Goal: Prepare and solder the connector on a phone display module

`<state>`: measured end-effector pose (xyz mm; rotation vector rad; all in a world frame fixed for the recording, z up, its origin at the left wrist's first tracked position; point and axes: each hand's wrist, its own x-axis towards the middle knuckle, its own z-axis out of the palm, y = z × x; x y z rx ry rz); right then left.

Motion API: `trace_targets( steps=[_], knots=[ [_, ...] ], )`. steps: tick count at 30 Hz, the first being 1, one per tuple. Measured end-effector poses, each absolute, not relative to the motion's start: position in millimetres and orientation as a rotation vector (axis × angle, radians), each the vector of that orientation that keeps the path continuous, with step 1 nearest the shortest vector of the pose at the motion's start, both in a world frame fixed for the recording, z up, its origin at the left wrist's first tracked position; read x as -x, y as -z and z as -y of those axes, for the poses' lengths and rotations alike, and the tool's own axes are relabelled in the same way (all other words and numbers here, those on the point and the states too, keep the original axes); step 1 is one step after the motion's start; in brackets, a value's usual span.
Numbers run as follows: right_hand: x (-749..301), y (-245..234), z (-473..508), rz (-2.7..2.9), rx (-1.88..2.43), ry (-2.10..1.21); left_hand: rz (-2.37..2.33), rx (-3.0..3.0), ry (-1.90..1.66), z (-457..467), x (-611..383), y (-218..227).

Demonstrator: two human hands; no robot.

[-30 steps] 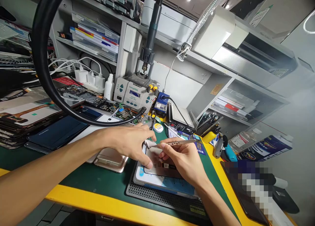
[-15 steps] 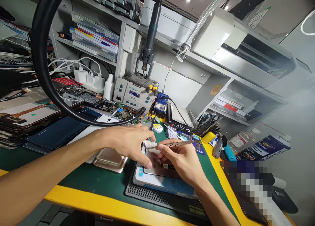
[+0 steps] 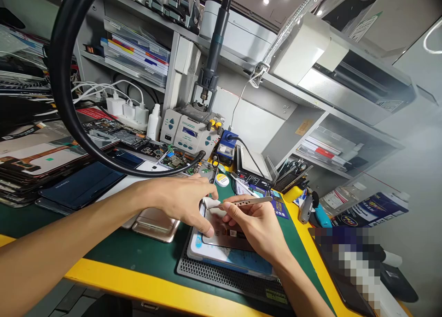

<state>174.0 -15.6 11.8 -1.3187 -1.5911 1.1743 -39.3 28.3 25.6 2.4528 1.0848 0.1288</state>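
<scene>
A dark grey, flat phone screen panel [image 3: 217,241] with small labels on its back lies on a blue-and-white box [image 3: 238,260]. My left hand [image 3: 183,202] holds the panel's left end, thumb pressed on its near corner and fingers curled toward the far edge. My right hand [image 3: 257,222] pinches metal tweezers [image 3: 253,201] with a row of holes, its fingers low over the panel. The tweezer tips meet a small white piece, like a tissue or wipe [image 3: 210,202], at the panel's upper left. My right hand covers the panel's right part.
Beneath the box is a black mesh stand [image 3: 207,270]. Phones [image 3: 159,225] and stacked screens [image 3: 27,162] lie left. A black hose [image 3: 57,77] loops over the bench from a grey hot-air station [image 3: 188,132]. A bottle [image 3: 341,197] and blue can [image 3: 373,208] stand right.
Both hands, the tweezers and the panel keep nearly the same positions. The whole view has shifted very slightly.
</scene>
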Motion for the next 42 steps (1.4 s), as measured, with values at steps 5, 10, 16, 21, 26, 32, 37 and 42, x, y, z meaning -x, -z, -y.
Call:
trace_targets(
  steps=[5,10,16,21,26,32,37,42],
  knots=[
    [-173.9,-12.1,15.1,1.595,1.306,-1.189,-1.082,-2.457,-0.128,-28.5,38.0,-26.0],
    [-174.3,-11.0,15.7,1.589,1.311,-1.183,-1.086,-2.458,-0.110,-27.7,37.3,-28.0],
    [-175.8,-9.9,15.4,1.599,1.301,-1.198,-1.106,-2.453,-0.118,-26.4,38.1,-29.9],
    [-175.2,-9.8,15.1,1.592,1.304,-1.183,-1.167,-2.435,-0.092,-25.0,39.1,-31.9],
    [-175.7,-9.3,14.5,1.587,1.297,-1.190,-1.190,-2.419,-0.091,-25.0,39.7,-32.4],
    [-174.2,-12.0,15.5,1.575,1.299,-1.184,-1.136,-2.431,-0.146,-27.2,39.8,-28.4],
    [-174.4,-10.2,15.9,1.576,1.322,-1.181,-1.137,-2.449,-0.166,-27.0,39.3,-26.6],
    [-173.8,-11.7,15.7,1.586,1.308,-1.190,-1.120,-2.444,-0.176,-24.2,38.4,-29.3]
  ],
)
